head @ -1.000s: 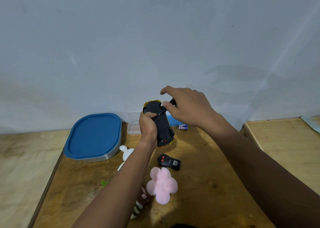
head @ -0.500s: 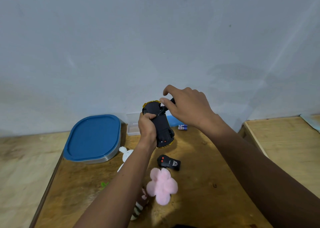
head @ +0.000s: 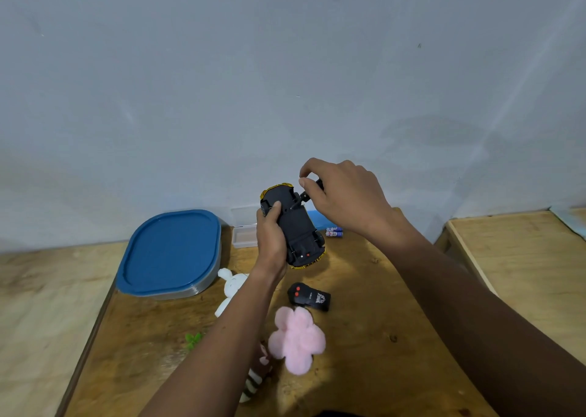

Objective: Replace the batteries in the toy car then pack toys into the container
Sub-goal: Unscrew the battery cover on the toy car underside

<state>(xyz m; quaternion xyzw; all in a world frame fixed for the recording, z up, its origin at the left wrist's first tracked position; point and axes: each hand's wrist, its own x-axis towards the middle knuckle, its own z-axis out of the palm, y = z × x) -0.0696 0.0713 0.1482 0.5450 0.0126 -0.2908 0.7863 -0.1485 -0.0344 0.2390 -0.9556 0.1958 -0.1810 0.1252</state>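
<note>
The toy car (head: 296, 226) is held up above the wooden table (head: 364, 290), turned so its black underside faces the camera, with a yellow edge showing at its far and near ends. The left hand (head: 269, 236) wraps around the car's left side, fingers closed on the body and the thumb pressed on the underside. The right hand (head: 342, 194) is at the car's far right corner, its fingers pinched around the dark handle of a screwdriver (head: 306, 196) whose tip meets the underside. On the table just beyond the car lie two small batteries (head: 333, 231), side by side, near a blue object mostly hidden by the right hand. A small clear box (head: 244, 237) sits to the left of the car by the wall. Further left is the container (head: 171, 255), closed with a blue lid. Nearer the camera lie a black remote control (head: 309, 297), a pink plush flower (head: 296, 340) and a white plush rabbit (head: 230, 286), partly hidden under the left forearm.
</note>
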